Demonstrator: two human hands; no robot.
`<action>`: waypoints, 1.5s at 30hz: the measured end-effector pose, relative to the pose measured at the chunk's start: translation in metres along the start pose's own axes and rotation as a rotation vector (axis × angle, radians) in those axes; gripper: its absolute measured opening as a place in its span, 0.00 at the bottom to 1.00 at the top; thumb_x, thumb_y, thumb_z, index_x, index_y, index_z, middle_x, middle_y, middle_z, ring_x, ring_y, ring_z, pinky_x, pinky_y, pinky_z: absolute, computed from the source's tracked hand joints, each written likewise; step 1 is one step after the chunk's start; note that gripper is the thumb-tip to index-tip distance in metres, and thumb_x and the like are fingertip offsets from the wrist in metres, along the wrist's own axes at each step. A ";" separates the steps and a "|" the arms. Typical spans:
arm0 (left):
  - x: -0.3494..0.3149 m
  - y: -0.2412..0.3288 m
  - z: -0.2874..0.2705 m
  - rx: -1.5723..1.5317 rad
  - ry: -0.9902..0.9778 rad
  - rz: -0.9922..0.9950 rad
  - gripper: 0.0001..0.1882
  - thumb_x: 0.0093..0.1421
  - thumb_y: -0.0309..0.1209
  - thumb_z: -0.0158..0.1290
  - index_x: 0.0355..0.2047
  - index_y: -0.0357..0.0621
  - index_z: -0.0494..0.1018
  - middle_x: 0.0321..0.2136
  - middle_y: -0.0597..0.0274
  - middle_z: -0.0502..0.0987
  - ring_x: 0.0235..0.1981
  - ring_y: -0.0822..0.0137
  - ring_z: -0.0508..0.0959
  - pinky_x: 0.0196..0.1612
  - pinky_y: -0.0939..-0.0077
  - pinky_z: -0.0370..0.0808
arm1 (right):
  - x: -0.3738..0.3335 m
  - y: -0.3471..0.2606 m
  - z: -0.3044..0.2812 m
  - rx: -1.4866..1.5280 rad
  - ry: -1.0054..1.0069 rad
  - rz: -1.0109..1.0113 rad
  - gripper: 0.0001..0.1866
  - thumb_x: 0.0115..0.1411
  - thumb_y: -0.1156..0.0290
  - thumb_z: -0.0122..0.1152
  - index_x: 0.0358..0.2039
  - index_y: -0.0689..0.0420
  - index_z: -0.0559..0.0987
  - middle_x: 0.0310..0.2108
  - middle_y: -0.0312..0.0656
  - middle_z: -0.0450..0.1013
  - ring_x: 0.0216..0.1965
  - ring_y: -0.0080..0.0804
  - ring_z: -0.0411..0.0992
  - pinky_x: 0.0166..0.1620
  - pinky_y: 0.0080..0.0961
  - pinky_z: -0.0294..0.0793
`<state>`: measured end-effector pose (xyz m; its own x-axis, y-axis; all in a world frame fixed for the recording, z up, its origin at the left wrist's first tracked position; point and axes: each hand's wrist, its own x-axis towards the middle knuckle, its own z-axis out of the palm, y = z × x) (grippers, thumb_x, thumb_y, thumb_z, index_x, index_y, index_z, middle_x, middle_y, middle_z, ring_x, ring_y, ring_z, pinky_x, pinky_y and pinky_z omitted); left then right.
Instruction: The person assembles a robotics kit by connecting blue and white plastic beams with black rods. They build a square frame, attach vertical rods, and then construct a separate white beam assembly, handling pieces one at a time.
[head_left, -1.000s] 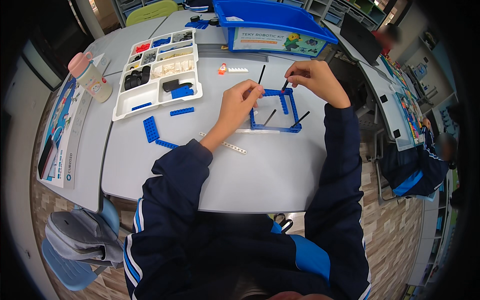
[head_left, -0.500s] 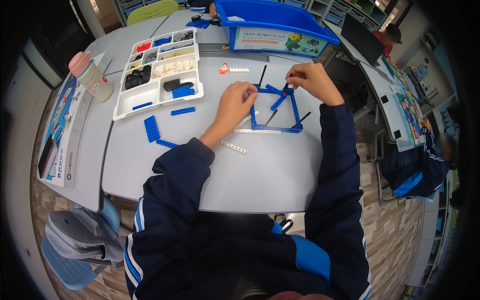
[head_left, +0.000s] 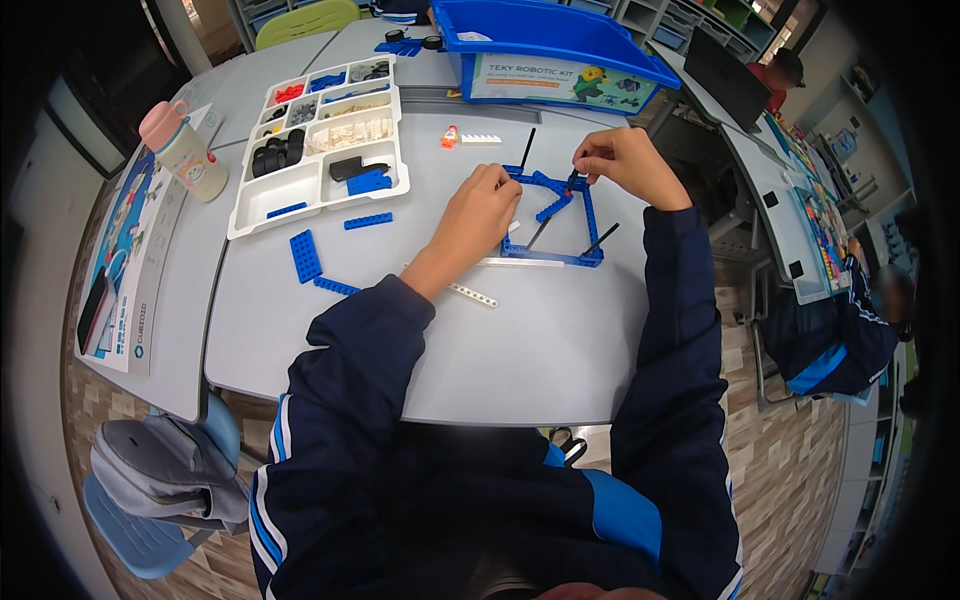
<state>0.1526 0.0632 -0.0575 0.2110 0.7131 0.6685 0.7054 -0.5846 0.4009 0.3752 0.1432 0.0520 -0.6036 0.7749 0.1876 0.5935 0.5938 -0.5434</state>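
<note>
Bright, even indoor light here, washing over the pale tabletop (head_left: 510,350) below the blue bin (head_left: 560,59)! Below the bin, too, the blue frame (head_left: 591,222) comes up fairly sharp, while the navy sleeves (head_left: 684,290) sink toward black, detail going with them. Right of the bin, two heads (head_left: 787,67) are blurred smooth. Left of it, table edges (head_left: 211,310) bow hard, and black vignetting rings everything.

Forearms (head_left: 680,262) forward, right fingers (head_left: 592,160) pinched, left fingers (head_left: 494,180) curled
</note>
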 end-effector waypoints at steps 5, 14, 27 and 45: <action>0.000 0.002 0.000 -0.019 -0.040 -0.024 0.05 0.61 0.25 0.54 0.34 0.35 0.75 0.36 0.56 0.71 0.40 0.57 0.75 0.43 0.65 0.74 | -0.005 -0.007 -0.009 0.021 -0.034 0.038 0.04 0.55 0.77 0.64 0.29 0.65 0.83 0.21 0.42 0.78 0.23 0.25 0.77 0.30 0.20 0.73; 0.001 0.002 -0.004 0.138 -0.027 0.089 0.04 0.60 0.26 0.56 0.32 0.38 0.75 0.33 0.58 0.71 0.37 0.58 0.73 0.41 0.65 0.72 | -0.003 -0.001 -0.011 -0.027 -0.091 0.024 0.04 0.55 0.79 0.64 0.32 0.64 0.83 0.22 0.40 0.78 0.25 0.23 0.77 0.33 0.19 0.74; 0.000 0.005 -0.002 0.121 0.002 0.121 0.06 0.58 0.29 0.58 0.35 0.40 0.77 0.35 0.60 0.74 0.43 0.60 0.71 0.46 0.66 0.70 | -0.001 0.004 -0.005 -0.098 0.004 -0.007 0.03 0.53 0.80 0.63 0.29 0.64 0.83 0.20 0.43 0.78 0.23 0.27 0.76 0.30 0.23 0.74; 0.000 0.003 -0.001 0.110 0.008 0.084 0.06 0.58 0.28 0.57 0.34 0.39 0.77 0.35 0.61 0.76 0.43 0.60 0.72 0.48 0.66 0.70 | -0.002 0.011 -0.003 -0.054 -0.017 0.020 0.07 0.52 0.78 0.66 0.31 0.66 0.81 0.22 0.45 0.79 0.23 0.29 0.76 0.29 0.24 0.73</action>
<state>0.1538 0.0611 -0.0558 0.2678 0.6599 0.7020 0.7554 -0.5961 0.2721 0.3841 0.1488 0.0485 -0.5998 0.7833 0.1631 0.6331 0.5893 -0.5018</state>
